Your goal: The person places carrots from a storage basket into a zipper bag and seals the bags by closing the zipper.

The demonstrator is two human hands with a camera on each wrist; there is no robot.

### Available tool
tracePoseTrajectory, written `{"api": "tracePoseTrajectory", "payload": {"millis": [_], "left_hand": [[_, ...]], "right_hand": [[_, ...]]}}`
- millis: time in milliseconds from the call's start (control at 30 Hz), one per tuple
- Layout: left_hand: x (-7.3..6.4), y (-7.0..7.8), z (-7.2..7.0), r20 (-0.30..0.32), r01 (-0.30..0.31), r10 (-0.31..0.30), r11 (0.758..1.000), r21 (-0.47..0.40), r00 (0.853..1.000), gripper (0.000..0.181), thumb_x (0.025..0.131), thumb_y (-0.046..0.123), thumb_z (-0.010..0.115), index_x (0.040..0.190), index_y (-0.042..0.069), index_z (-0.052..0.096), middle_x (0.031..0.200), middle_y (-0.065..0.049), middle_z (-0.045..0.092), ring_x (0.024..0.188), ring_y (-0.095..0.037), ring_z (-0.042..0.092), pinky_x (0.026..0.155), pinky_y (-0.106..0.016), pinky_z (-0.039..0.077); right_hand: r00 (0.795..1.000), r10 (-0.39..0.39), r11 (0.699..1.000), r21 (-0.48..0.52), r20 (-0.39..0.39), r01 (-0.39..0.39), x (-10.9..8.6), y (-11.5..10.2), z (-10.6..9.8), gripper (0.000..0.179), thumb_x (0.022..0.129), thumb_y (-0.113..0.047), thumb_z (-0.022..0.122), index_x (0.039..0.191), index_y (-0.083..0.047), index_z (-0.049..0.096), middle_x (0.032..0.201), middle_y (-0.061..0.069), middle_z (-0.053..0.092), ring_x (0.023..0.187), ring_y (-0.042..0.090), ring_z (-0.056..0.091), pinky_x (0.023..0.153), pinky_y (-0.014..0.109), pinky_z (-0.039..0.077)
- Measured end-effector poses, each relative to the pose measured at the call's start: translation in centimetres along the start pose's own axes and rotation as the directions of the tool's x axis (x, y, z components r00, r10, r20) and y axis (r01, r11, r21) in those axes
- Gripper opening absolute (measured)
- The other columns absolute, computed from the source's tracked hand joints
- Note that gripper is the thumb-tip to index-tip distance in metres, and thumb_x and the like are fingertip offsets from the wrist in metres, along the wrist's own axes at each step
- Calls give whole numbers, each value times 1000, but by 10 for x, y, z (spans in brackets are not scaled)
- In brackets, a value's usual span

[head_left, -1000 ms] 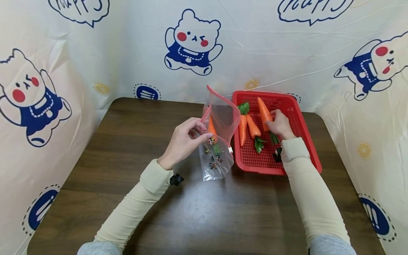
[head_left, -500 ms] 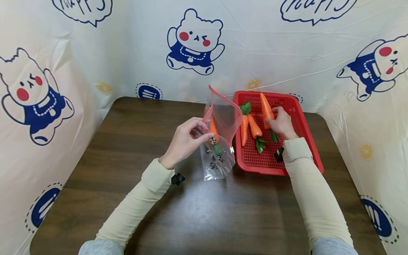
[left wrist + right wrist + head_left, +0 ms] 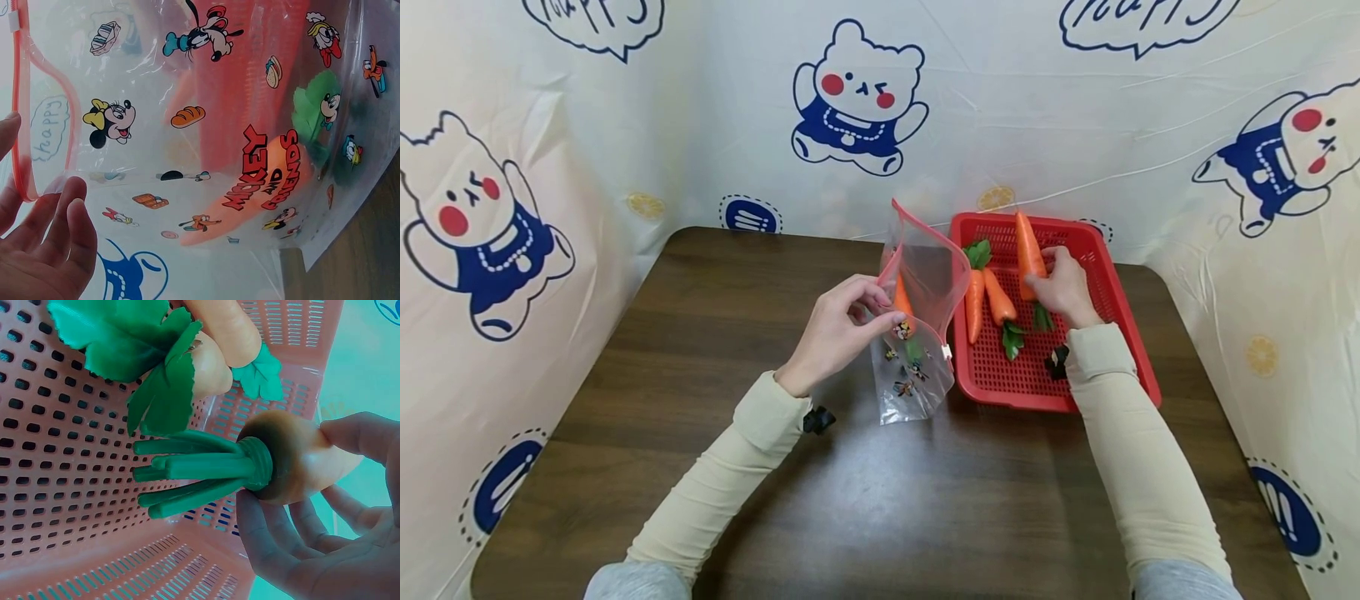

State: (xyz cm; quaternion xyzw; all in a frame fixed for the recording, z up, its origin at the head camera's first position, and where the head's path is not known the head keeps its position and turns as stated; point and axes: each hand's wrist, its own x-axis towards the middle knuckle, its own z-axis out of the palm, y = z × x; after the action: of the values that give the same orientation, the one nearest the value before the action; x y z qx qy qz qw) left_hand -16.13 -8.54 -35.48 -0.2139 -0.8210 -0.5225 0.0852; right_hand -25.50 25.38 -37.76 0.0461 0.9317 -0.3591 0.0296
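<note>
My left hand (image 3: pixel 841 327) pinches the red-edged mouth of a clear zip bag (image 3: pixel 144 119) printed with cartoon figures. The bag stands on the table with its mouth spread wide, and one carrot (image 3: pixel 250 206) is inside it, green leaves down. Over the red plastic basket (image 3: pixel 1120 333), my right hand (image 3: pixel 1063 287) grips a carrot (image 3: pixel 1028 246) by its thick end. That carrot's tip points to the back, past the basket's rim, and its green stalks (image 3: pixel 200 465) hang toward the basket floor. Thumb and fingers lie on opposite sides of it.
Two more carrots, one at the left wall (image 3: pixel 974 304) and one beside it (image 3: pixel 1000 300), lie in the basket. The basket stands right next to the bag on the brown wooden table (image 3: pixel 775 500). A printed white sheet (image 3: pixel 715 100) hangs behind and at both sides.
The carrot in my right hand has risen a little, its tip moving up past the basket's back rim. My left hand and the bag have stayed put, apart from a slight shift of the whole view.
</note>
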Motion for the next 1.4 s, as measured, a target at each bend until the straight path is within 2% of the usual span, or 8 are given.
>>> {"api": "tracePoseTrajectory", "payload": {"millis": [400, 900, 1400], "left_hand": [[0, 1, 0, -3, -8, 8, 1000, 5, 1000, 22, 81, 24, 79, 94, 13, 65, 103, 0, 64, 83, -11, 59, 71, -31, 52], [0, 2, 0, 0, -10, 10, 1000, 0, 1000, 21, 82, 23, 78, 93, 12, 65, 103, 0, 64, 84, -12, 58, 71, -31, 52], [1, 2, 1, 2, -3, 3, 1000, -7, 1000, 20, 82, 25, 78, 93, 13, 66, 111, -2, 64, 89, -15, 57, 73, -33, 53]], "right_hand": [[1000, -14, 1000, 27, -16, 14, -2, -3, -1, 60, 94, -18, 56, 143, 2, 29, 127, 27, 50, 107, 38, 55, 90, 52, 50], [998, -49, 999, 6, -42, 49, -4, -8, -2, 60, 92, -21, 57, 142, 2, 32, 121, 26, 53, 101, 37, 57, 86, 50, 50], [998, -44, 995, 89, -45, 48, -10, -19, -4, 56, 93, -28, 55, 138, -3, 35, 121, 19, 51, 97, 30, 57, 81, 41, 50]]}}
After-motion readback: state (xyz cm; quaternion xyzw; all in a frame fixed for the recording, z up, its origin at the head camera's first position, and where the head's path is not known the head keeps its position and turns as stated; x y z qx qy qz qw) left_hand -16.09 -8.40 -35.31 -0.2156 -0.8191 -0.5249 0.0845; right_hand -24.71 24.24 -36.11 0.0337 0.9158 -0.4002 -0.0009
